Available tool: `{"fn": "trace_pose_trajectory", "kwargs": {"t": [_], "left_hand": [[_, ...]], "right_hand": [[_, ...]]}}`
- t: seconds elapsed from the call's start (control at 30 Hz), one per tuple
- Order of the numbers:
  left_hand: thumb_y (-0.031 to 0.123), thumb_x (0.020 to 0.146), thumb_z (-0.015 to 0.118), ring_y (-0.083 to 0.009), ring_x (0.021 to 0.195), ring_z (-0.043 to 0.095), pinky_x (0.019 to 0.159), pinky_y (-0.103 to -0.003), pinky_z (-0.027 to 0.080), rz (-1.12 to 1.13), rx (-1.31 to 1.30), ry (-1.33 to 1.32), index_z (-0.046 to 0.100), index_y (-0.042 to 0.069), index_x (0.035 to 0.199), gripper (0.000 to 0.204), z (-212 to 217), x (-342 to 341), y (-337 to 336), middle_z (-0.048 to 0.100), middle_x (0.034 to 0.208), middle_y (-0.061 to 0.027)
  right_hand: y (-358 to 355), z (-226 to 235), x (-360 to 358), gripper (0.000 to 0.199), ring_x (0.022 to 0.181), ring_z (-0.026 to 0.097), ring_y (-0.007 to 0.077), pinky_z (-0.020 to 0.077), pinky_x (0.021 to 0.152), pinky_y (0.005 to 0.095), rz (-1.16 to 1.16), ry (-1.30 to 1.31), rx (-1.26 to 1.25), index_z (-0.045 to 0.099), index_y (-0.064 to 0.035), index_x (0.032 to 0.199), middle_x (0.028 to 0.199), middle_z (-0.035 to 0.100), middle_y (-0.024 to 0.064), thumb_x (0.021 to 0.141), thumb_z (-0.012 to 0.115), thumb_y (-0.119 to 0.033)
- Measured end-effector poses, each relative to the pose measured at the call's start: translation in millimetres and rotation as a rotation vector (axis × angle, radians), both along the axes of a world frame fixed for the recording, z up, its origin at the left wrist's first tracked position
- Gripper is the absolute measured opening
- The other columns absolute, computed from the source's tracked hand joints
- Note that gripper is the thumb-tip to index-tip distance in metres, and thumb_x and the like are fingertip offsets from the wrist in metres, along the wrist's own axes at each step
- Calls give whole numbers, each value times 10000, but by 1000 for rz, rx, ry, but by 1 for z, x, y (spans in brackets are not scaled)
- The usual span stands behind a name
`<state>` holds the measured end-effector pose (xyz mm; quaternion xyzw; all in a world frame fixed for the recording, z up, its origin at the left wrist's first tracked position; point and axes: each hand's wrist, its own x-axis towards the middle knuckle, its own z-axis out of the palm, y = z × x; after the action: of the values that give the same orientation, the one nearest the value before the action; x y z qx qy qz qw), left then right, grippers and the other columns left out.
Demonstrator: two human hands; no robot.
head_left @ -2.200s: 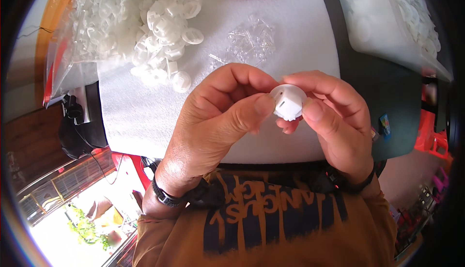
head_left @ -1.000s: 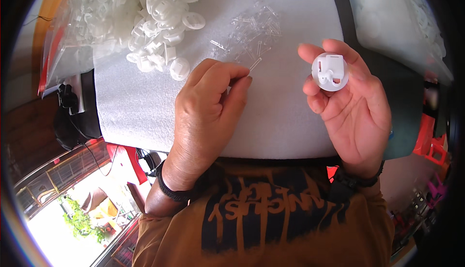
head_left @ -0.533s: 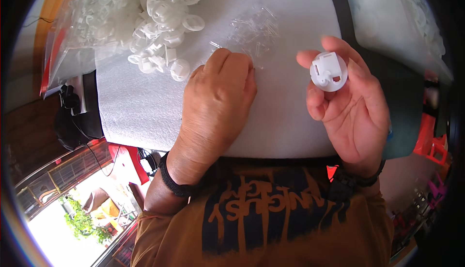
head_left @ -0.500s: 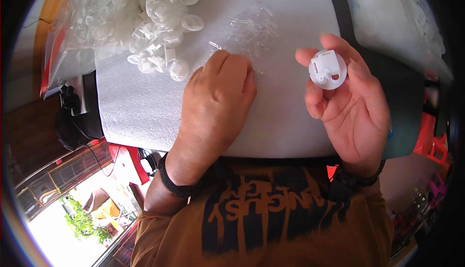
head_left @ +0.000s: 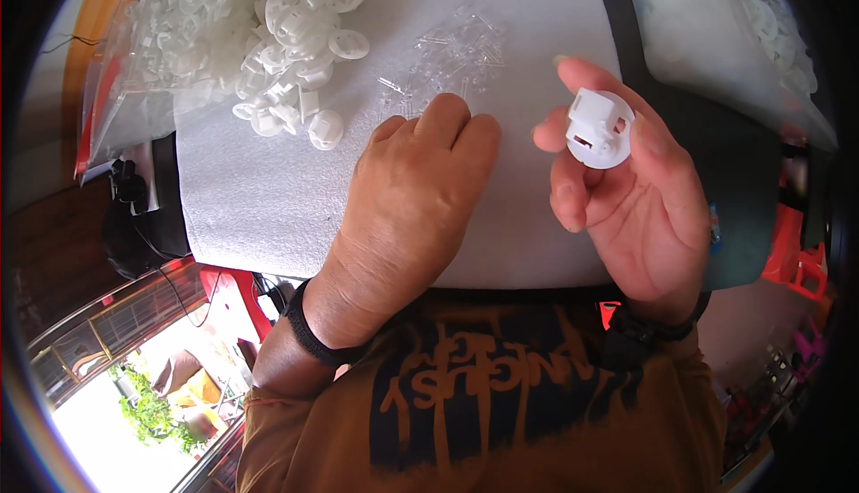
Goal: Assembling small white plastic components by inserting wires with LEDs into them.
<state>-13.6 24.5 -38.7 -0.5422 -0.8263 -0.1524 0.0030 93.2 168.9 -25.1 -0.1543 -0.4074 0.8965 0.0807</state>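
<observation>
Clamped a white plastic disc (head_left: 617, 149) in the right fingers (head_left: 598, 81), well to the right of the left fingers (head_left: 445, 122).
Curled the left ones together, palm down and nearer to the clear pins (head_left: 458, 49), with tips hidden; could not tell of anything gripped there. Saw the pins just beyond, slender, glassy, crisscrossed with long axes in mixed directions, on the nubbly pale worktop (head_left: 259, 189); saw a boxy, slotted housing (head_left: 591, 114) on the disc's smooth face.
</observation>
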Motion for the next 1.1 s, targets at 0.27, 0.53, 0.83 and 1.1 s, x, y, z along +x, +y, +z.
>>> {"fn": "trace_pose_trajectory", "kwargs": {"t": [0.27, 0.53, 0.83, 1.1], "left_hand": [[-52, 701, 558, -198, 642, 542, 545, -278, 431, 87, 182, -345, 560, 17, 920, 230, 10, 1, -8, 534, 782, -90], [10, 758, 603, -46, 474, 455, 412, -155, 364, 364, 619, -1473, 555, -13, 892, 144, 45, 12, -21, 598, 763, -122], [78, 774, 628, -66, 569, 500, 457, -168, 374, 119, 857, -1466, 587, -15, 890, 154, 32, 15, -2, 588, 787, -85], [89, 783, 637, -92, 691, 520, 603, -203, 403, 62, 829, -1255, 608, 0, 844, 112, 24, 15, -3, 585, 795, -52]], "right_hand": [[-2, 3, -2, 496, 561, 491, 131, 380, 481, 245, 20, -47, 43, 406, 53, 1224, 834, 574, 116, 914, 298, -319], [-4, 3, -2, 515, 517, 451, 135, 367, 472, 243, 81, -78, 72, 454, 71, 1165, 731, 540, 99, 912, 279, -342], [-10, 1, -3, 553, 529, 450, 120, 367, 504, 244, 103, -123, 130, 497, 80, 1076, 796, 569, 101, 897, 278, -395], [-10, 3, -4, 545, 558, 461, 114, 391, 544, 255, 123, -116, 171, 492, 91, 1070, 831, 577, 105, 880, 293, -379]]}}
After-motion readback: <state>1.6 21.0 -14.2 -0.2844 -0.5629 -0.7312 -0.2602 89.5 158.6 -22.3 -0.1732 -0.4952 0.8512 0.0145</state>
